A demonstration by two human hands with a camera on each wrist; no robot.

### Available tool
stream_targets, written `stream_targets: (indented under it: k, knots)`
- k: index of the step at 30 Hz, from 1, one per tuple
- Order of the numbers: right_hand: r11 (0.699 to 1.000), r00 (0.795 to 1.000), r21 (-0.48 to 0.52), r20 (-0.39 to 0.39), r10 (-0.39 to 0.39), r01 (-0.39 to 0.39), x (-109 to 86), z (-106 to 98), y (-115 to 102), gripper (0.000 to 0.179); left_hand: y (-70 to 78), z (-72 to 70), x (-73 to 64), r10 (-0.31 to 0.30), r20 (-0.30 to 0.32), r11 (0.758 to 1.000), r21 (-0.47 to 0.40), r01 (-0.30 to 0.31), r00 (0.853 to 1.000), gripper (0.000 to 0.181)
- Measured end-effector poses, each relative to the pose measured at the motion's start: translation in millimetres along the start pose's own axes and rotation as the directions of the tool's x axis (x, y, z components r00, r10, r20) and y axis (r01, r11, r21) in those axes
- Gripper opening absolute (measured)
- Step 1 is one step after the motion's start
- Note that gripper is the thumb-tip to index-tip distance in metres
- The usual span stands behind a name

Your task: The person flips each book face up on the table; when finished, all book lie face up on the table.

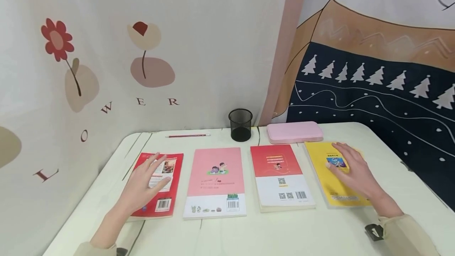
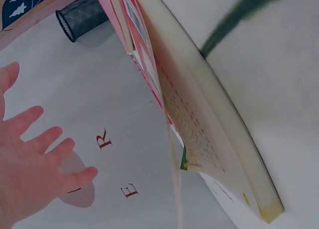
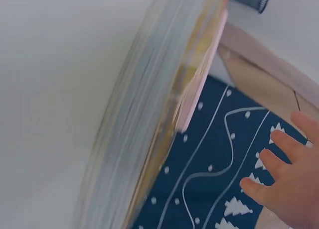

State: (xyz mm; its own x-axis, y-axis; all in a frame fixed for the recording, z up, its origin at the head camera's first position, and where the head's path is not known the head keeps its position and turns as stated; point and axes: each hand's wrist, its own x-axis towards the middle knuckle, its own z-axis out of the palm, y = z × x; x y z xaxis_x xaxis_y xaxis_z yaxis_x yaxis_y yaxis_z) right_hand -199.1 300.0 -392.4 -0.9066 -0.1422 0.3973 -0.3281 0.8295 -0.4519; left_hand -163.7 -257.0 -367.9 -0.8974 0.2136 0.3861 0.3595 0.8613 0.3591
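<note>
Over the red book (image 1: 175,187) at the left is my left hand (image 1: 142,185), its fingers straight and spread. My right hand (image 1: 355,173) hovers over the yellow book (image 1: 320,169) at the right, fingers extended. In both wrist views the left hand (image 2: 40,164) and right hand (image 3: 289,174) stand apart from the books and grip nothing. Between the hands lie a pink and white book (image 1: 217,173) and a red and white book (image 1: 279,183), flat with their back covers up.
A black mesh pen holder (image 1: 240,125) stands at the table's back edge. To its right sits a pink pencil case (image 1: 295,132); to its left lies a pencil (image 1: 188,135). Patterned curtains (image 1: 213,50) rise behind the white table (image 1: 227,236).
</note>
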Motion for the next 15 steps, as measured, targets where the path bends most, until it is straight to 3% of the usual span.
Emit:
stream_targets:
  k: [5,7,10,15]
  knots:
    - [0.982,0.985,0.149,-0.107,0.133,-0.116,9.9,34,35,0.05,1.7,-8.7,-5.8,-0.117,-0.011,0.979,-0.169,0.114,0.993,0.065]
    - [0.968,0.975,0.204,-0.136,0.178,-0.149,15.0,47,42,0.045,-2.8,-11.4,-9.1,-0.175,-0.013,0.968,-0.185,0.169,0.985,0.064]
    - [0.943,0.962,0.277,-0.143,0.231,-0.185,22.7,58,37,0.041,-8.4,-18.3,-15.2,-0.262,0.016,0.947,-0.189,0.26,0.965,0.064]
    - [0.88,0.959,0.427,-0.09,0.27,-0.208,39.0,73,16,0.041,-24.5,-26.0,-29.1,-0.379,0.12,0.899,-0.189,0.396,0.917,0.07]
